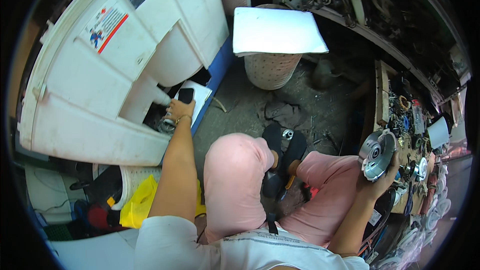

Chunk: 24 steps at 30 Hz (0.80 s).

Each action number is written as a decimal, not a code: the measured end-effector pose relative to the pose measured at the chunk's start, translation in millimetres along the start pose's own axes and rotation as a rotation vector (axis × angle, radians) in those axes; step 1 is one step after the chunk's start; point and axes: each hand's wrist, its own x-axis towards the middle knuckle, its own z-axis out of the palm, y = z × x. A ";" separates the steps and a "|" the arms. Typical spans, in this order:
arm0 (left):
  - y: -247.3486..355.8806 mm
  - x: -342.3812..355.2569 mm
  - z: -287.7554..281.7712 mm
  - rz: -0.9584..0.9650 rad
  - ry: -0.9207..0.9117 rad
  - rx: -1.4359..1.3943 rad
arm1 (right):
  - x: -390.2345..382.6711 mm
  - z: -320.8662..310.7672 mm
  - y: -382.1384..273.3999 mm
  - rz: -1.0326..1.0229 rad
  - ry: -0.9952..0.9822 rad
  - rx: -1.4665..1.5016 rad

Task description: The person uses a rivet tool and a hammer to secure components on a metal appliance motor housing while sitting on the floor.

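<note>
My left hand [179,110] reaches out to the far left, into the low opening of a white plastic machine casing. Its fingers are closed about the lower end of a black phone [186,95], which is over a white sheet or pad [200,96]. At the right, my right hand [384,182] grips a round silver metal housing [378,154], a motor end cover by its look, from below. The housing's hollow side and central hub show. It is held up above my right knee, close to the cluttered bench.
The white casing [100,100] fills the left side. A spiral notebook [277,30] lies on a perforated basket [270,70] ahead. A small round metal part [287,134] is by my feet. Tools and parts crowd the bench [381,95]; a yellow bag [140,202] sits lower left.
</note>
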 end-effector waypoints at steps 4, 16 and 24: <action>3.1 -1.1 -0.3 0.018 0.004 0.024 | -1.3 4.0 2.8 -0.002 -0.022 0.033; 5.1 3.6 6.1 -0.040 -0.021 -0.095 | -5.4 11.2 3.3 -0.004 -0.080 -0.010; 39.7 -22.4 -44.6 0.295 -0.046 -0.393 | 3.0 8.6 11.1 -0.050 -0.252 -0.135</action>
